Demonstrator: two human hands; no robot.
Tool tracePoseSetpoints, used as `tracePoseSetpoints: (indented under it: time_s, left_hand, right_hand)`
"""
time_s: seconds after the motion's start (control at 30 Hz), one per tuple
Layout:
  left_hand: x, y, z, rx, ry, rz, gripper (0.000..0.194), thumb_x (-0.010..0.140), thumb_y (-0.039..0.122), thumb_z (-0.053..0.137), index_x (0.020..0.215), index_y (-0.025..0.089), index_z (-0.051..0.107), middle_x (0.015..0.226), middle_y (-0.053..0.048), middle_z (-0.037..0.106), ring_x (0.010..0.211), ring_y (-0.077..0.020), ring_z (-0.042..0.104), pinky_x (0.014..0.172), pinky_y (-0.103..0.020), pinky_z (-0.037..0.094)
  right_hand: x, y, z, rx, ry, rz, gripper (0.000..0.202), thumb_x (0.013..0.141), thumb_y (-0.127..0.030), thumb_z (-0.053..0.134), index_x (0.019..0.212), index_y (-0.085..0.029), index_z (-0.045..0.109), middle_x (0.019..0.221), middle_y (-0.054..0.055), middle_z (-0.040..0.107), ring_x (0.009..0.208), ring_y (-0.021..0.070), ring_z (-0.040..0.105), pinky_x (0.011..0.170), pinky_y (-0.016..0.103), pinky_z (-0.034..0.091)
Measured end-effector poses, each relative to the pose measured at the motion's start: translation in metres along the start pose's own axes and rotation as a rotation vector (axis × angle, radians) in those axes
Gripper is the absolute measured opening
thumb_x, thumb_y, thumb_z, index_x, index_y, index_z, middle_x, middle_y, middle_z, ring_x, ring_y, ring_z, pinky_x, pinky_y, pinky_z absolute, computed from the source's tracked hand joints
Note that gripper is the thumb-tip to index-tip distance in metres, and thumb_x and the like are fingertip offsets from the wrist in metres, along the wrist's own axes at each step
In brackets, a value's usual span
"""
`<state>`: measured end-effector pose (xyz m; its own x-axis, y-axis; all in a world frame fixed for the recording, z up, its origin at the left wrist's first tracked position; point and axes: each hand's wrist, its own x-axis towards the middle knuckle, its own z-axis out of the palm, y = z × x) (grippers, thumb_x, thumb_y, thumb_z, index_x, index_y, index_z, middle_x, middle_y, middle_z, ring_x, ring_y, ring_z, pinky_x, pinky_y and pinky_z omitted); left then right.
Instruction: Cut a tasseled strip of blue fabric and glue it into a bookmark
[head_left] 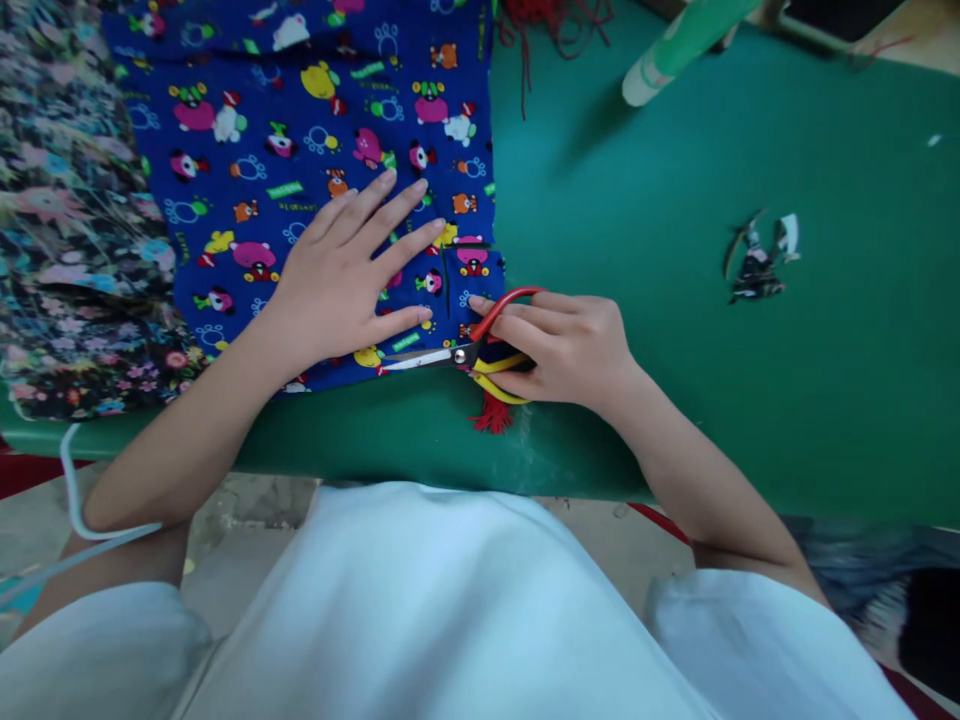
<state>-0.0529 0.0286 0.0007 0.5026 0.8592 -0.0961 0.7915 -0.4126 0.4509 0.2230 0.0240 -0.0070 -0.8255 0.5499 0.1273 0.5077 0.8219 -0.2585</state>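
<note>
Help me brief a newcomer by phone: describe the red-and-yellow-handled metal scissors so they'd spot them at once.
On the flat green tabletop, find the blue cartoon-print cloth. At its near right corner, the bare right hand holds the metal-bladed scissors. Unlike anything beside them, they pair one red handle with one yellow.

1. A blue cartoon-print cloth (pixel 304 140) lies on the left half of the green surface (pixel 750 420).
2. A dark floral cloth (pixel 67 240) lies directly to its left.
3. The left hand (pixel 341 270) rests on the blue cloth.
4. The right hand (pixel 570 345) is at that cloth's near right corner, holding red-and-yellow-handled metal scissors (pixel 460 356), blades pointing left along the near edge.
5. A red thread tassel (pixel 492 414) sits just before the handles.
6. A red thread tangle (pixel 551 18) lies beside the cloth's far right side.
7. Right of it is a green-and-white tube (pixel 686 50).
8. Small black-and-white scraps (pixel 759 265) lie well right of the cloth.
</note>
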Motion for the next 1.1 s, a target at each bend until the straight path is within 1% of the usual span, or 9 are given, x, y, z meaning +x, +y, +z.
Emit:
tracePoseSetpoints:
  time_s: [0.17,0.27,0.37,0.47,0.53,0.7,0.9,1.0,1.1]
  left_hand:
    - [0.002,0.004,-0.006,-0.049,-0.011,-0.064,0.068,0.086,0.066,0.051,0.150,0.048,0.038,0.160,0.012,0.037,0.157,-0.0330,0.014,0.129,-0.058,0.009]
    - [0.003,0.006,-0.007,-0.040,0.013,-0.077,0.066,0.087,0.063,0.052,0.150,0.048,0.038,0.159,0.012,0.039,0.156,-0.0326,0.016,0.129,-0.058,0.009]
    - [0.004,0.007,-0.006,-0.009,0.028,-0.078,0.067,0.088,0.062,0.051,0.151,0.047,0.036,0.159,0.011,0.039,0.156,-0.0317,0.015,0.129,-0.058,0.009]
    - [0.004,0.007,-0.004,-0.017,0.022,-0.087,0.066,0.087,0.063,0.051,0.150,0.046,0.039,0.159,0.010,0.038,0.156,-0.0332,0.014,0.128,-0.059,0.008]
    - [0.005,0.006,-0.002,-0.023,0.016,-0.094,0.066,0.087,0.065,0.050,0.149,0.044,0.041,0.161,0.010,0.035,0.156,-0.0335,0.013,0.128,-0.058,0.006]
    - [0.008,-0.001,0.006,0.016,0.085,-0.107,0.080,0.085,0.073,0.047,0.153,0.033,0.035,0.165,0.010,0.023,0.155,-0.0355,0.010,0.125,-0.060,0.001]
    - [0.011,-0.005,0.010,0.079,0.092,-0.133,0.085,0.085,0.079,0.038,0.155,0.032,0.031,0.167,0.014,0.017,0.154,-0.0309,0.009,0.125,-0.052,-0.001]
    - [0.017,-0.013,0.014,0.120,0.114,-0.142,0.088,0.083,0.082,0.034,0.154,0.031,0.029,0.165,0.018,0.020,0.153,-0.0273,0.005,0.125,-0.050,-0.001]
    - [0.027,-0.028,0.018,0.135,0.140,-0.168,0.091,0.082,0.083,0.029,0.155,0.029,0.025,0.163,0.018,0.023,0.151,-0.0258,0.003,0.125,-0.050,-0.002]
  right_hand:
    - [0.000,-0.001,-0.002,0.037,-0.061,0.026,0.037,0.095,-0.052,0.047,0.104,-0.023,0.068,0.103,0.007,0.077,0.079,0.0219,0.064,0.059,0.034,0.039]
    - [0.000,-0.002,-0.002,0.030,-0.095,0.033,0.037,0.095,-0.052,0.047,0.105,-0.023,0.068,0.104,0.007,0.077,0.079,0.0224,0.064,0.060,0.034,0.040]
    - [-0.001,-0.002,-0.001,0.017,-0.072,0.017,0.038,0.095,-0.052,0.047,0.103,-0.022,0.068,0.102,0.007,0.078,0.078,0.0219,0.063,0.060,0.034,0.040]
    - [-0.001,-0.001,0.000,0.023,-0.032,0.011,0.038,0.095,-0.052,0.048,0.103,-0.021,0.068,0.102,0.008,0.077,0.079,0.0214,0.063,0.061,0.033,0.040]
    - [0.000,-0.001,0.000,0.023,-0.037,0.017,0.038,0.095,-0.052,0.048,0.103,-0.021,0.068,0.102,0.008,0.077,0.079,0.0213,0.064,0.061,0.033,0.041]
    - [0.001,-0.001,-0.002,0.048,-0.057,0.023,0.037,0.093,-0.053,0.050,0.099,-0.021,0.068,0.103,0.007,0.078,0.079,0.0218,0.064,0.061,0.033,0.040]
    - [0.002,-0.001,-0.002,0.015,-0.050,0.007,0.036,0.093,-0.053,0.051,0.098,-0.022,0.067,0.105,0.007,0.078,0.079,0.0223,0.065,0.063,0.034,0.042]
    - [0.001,0.000,-0.001,0.003,-0.053,-0.002,0.036,0.092,-0.052,0.051,0.099,-0.021,0.068,0.105,0.007,0.078,0.081,0.0225,0.067,0.064,0.033,0.043]
    - [-0.002,0.002,0.003,0.027,-0.065,0.018,0.036,0.091,-0.051,0.053,0.102,-0.021,0.069,0.102,0.008,0.078,0.086,0.0246,0.068,0.066,0.034,0.045]
